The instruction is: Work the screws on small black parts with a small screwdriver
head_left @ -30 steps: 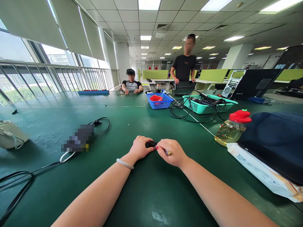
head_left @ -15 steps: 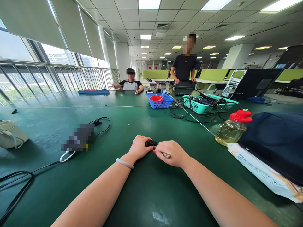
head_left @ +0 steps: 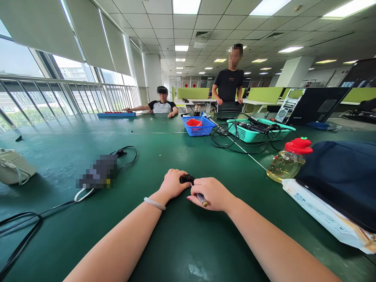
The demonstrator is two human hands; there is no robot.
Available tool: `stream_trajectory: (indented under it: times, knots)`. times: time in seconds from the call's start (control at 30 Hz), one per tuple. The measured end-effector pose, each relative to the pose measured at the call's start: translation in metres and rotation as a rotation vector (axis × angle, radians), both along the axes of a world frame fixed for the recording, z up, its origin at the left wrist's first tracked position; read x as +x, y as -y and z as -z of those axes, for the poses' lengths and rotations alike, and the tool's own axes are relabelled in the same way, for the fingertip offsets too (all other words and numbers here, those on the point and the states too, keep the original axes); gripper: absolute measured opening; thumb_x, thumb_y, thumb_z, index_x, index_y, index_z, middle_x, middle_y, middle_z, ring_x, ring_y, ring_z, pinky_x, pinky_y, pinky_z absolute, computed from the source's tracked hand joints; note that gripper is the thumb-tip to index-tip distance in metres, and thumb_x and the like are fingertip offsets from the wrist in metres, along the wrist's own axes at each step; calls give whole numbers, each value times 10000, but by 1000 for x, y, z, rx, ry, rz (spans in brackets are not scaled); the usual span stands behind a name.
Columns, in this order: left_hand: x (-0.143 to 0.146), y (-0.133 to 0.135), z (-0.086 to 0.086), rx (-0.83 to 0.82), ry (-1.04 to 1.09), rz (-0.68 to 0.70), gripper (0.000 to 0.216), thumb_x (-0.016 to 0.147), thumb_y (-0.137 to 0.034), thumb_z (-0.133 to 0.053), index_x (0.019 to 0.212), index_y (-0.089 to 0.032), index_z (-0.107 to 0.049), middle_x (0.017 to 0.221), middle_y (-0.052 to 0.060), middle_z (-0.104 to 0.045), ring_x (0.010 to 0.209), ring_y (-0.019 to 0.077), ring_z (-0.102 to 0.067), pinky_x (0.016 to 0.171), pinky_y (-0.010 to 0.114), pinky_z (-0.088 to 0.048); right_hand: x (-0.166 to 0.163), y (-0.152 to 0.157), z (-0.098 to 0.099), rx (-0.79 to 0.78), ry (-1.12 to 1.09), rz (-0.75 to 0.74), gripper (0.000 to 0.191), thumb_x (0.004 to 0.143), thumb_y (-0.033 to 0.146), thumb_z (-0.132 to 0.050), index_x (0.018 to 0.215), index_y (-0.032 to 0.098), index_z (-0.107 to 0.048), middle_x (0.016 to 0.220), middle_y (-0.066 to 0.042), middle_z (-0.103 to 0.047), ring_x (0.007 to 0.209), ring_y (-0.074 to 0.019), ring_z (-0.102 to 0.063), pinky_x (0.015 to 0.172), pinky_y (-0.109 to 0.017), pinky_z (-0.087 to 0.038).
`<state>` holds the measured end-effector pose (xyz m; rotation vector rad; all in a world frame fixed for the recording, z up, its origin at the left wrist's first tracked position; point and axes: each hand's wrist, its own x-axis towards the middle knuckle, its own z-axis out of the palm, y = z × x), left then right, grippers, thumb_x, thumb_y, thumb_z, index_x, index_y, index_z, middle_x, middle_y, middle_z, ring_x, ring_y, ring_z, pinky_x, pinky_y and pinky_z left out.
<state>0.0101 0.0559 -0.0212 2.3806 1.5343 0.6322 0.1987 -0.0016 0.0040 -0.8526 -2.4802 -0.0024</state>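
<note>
Keeps a black part [head_left: 187, 178] pinched in left hand [head_left: 174, 183], well inside the counter's [head_left: 158, 152] far edge, while swinging the tool [head_left: 201, 199] pinched in right hand [head_left: 213, 192] farther from that edge, apparently regripping.

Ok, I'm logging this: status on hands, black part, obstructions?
Left hand holding small black part. Right hand gripping pen-like tool, tip contact unclear. Red-lidded bottle off right, clear of both hands.

White pack [head_left: 319, 210], black shirt [head_left: 229, 87]: lettered, too small to read.
</note>
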Motion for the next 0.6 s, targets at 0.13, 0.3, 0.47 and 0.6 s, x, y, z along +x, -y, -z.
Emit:
stream_trajectory:
  times: [0.13, 0.3, 0.47, 0.6]
  knots:
    - [-1, 0, 0, 6, 13, 18, 324, 803, -420, -713, 1071, -241, -739, 1036, 71, -734, 1131, 301, -576, 1005, 425, -476, 9, -8, 2, -95, -224, 81, 389, 968, 321, -481, 625, 201, -617, 600, 4, -547, 544, -113, -480, 551, -245, -333]
    - [0, -1, 0, -12, 6, 9, 330, 801, -401, -713, 1087, -238, -732, 1045, 73, -731, 1136, 307, -576, 1006, 435, -474, 9, -14, 7, -269, -557, 151, 489, 971, 464, -451, 598, 203, -629, 605, -9, -593, 600, -140, -560, 619, -263, -417]
    - [0, 0, 0, -19, 9, 5, 352, 791, -417, -729, 1083, -221, -726, 1066, 84, -731, 1143, 314, -570, 1010, 444, -471, 1, -17, 12, -442, -868, 331, 561, 867, 659, -527, 551, 206, -625, 478, 16, -476, 469, -131, -462, 504, -277, -383]
    - [1, 1, 0, -7, 19, 4, 327, 781, -404, -739, 1047, -214, -726, 1041, 82, -734, 1114, 307, -581, 995, 442, -477, 0, -23, 14, -642, -1039, 408, 518, 733, 698, -670, 605, 197, -638, 439, 40, -461, 373, -105, -421, 393, -256, -326]
